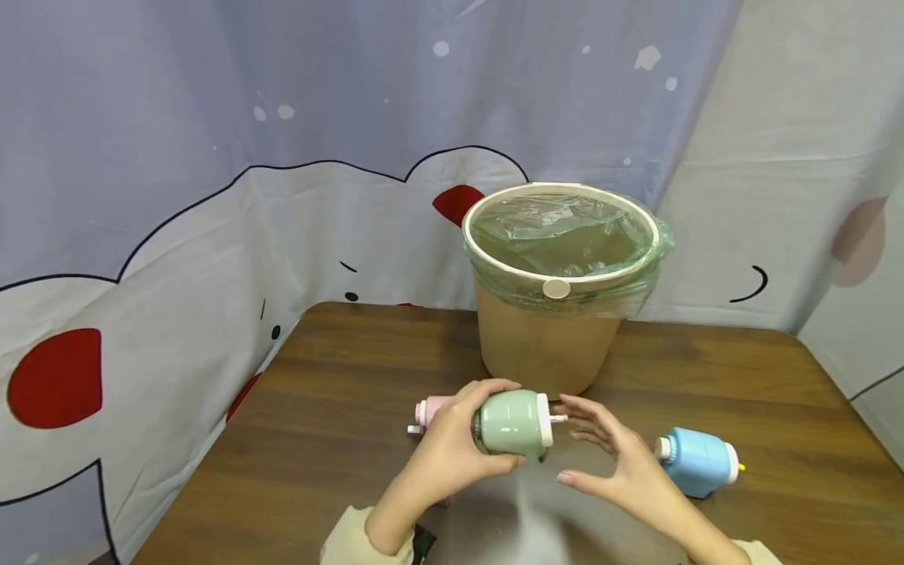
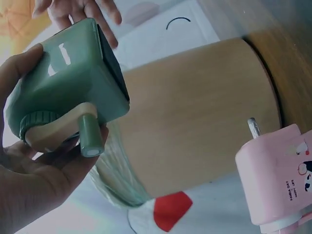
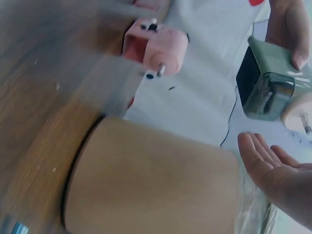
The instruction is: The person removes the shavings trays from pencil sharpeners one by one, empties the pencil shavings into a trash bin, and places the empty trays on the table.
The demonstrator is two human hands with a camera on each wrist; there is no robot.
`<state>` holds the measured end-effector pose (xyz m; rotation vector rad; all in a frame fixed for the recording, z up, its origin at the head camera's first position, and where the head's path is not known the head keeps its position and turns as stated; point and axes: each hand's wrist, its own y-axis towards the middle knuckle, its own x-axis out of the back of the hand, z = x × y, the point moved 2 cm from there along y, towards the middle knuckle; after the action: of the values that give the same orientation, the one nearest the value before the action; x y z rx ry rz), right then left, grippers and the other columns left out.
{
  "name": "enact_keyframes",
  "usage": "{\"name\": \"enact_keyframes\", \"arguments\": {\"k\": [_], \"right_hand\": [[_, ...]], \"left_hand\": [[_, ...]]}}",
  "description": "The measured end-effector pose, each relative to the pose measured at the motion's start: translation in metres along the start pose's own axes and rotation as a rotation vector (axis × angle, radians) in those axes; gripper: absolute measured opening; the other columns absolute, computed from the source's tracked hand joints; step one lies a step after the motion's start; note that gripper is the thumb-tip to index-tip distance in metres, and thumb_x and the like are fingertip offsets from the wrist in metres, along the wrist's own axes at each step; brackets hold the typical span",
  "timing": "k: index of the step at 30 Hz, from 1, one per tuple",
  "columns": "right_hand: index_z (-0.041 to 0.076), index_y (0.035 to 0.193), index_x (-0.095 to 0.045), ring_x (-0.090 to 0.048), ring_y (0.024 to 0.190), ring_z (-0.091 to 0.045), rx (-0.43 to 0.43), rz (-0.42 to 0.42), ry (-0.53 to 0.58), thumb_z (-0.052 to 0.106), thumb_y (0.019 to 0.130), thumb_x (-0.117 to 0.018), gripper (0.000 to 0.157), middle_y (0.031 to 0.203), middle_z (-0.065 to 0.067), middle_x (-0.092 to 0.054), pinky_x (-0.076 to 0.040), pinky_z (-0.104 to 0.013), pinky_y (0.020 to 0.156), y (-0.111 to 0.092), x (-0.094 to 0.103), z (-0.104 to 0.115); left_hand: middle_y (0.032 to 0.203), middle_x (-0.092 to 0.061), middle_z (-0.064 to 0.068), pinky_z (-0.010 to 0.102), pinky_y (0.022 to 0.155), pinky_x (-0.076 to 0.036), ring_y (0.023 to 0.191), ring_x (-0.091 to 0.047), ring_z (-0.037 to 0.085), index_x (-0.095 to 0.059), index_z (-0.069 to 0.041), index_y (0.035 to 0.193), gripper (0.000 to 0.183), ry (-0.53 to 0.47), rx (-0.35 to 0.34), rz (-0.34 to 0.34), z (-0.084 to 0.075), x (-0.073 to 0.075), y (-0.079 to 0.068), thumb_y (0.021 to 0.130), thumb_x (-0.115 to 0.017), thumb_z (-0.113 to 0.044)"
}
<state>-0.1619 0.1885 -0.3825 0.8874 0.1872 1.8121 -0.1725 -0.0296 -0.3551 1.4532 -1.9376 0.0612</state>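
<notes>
Green sharpener (image 1: pixel 512 424) held above bench (image 1: pixel 346 392), nearer than bin (image 1: pixel 540 345), which stands near the far edge. Left hand (image 1: pixel 452 449) curled round it; right hand (image 1: pixel 623 464) spread, just beside silver tip (image 1: pixel 559 418). Judgement: brace it level, leave crank (image 2: pixel 62 126) clear, approach tip squarely.

Crank-handled green sharpener (image 1: pixel 510 428), held clear of the tabletop by the left hand (image 1: pixel 452 449), the thumb and fingers on opposite sides. The glossy, rounded body lies crosswise, its pale front ring (image 1: pixel 544 420) facing the right hand (image 1: pixel 628 467), which stands just beside it, fingers parted. From the ring projects 1 slim, pale stub (image 1: pixel 559 418). At the opposite end: 1 cream crank arm (image 2: pixel 58 127) with 1 green knob (image 2: pixel 91 139). The base (image 2: pixel 113 63) is dark and flat.
</notes>
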Motion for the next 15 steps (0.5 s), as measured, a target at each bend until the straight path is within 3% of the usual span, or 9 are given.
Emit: {"name": "enact_keyframes", "arguments": {"k": [7,11,15], "right_hand": [[0.012,0.13,-0.05,-0.054,0.107,0.003,-0.033,-0.022,-0.123,0.015,0.068,-0.083,0.07,0.125,0.006,-0.056,-0.05,-0.02,0.089,-0.006,-0.018,0.013],[0.011,0.123,-0.055,-0.057,0.102,0.002,-0.013,-0.068,-0.154,0.014,0.065,-0.085,0.066,0.117,0.004,-0.06,-0.053,-0.025,0.084,-0.007,-0.023,0.015],[0.011,0.12,-0.058,-0.058,0.101,0.001,0.044,-0.075,-0.201,0.016,0.062,-0.087,0.066,0.114,0.003,-0.062,-0.052,-0.021,0.084,-0.007,-0.024,0.014]], "left_hand": [[0.114,-0.062,-0.009,0.024,0.081,-0.049,0.096,-0.057,0.005,-0.055,-0.028,0.125,0.075,-0.002,-0.068,-0.042,-0.007,-0.003,-0.019,0.059,-0.088,-0.02],[0.112,-0.064,-0.007,0.024,0.08,-0.05,0.095,-0.059,0.005,-0.055,-0.025,0.126,0.074,0.027,-0.112,-0.059,-0.008,-0.004,-0.023,0.06,-0.088,-0.02],[0.113,-0.064,-0.007,0.023,0.081,-0.05,0.095,-0.059,0.004,-0.056,-0.023,0.126,0.073,0.035,-0.146,-0.031,-0.007,-0.002,-0.024,0.06,-0.088,-0.021]]}}
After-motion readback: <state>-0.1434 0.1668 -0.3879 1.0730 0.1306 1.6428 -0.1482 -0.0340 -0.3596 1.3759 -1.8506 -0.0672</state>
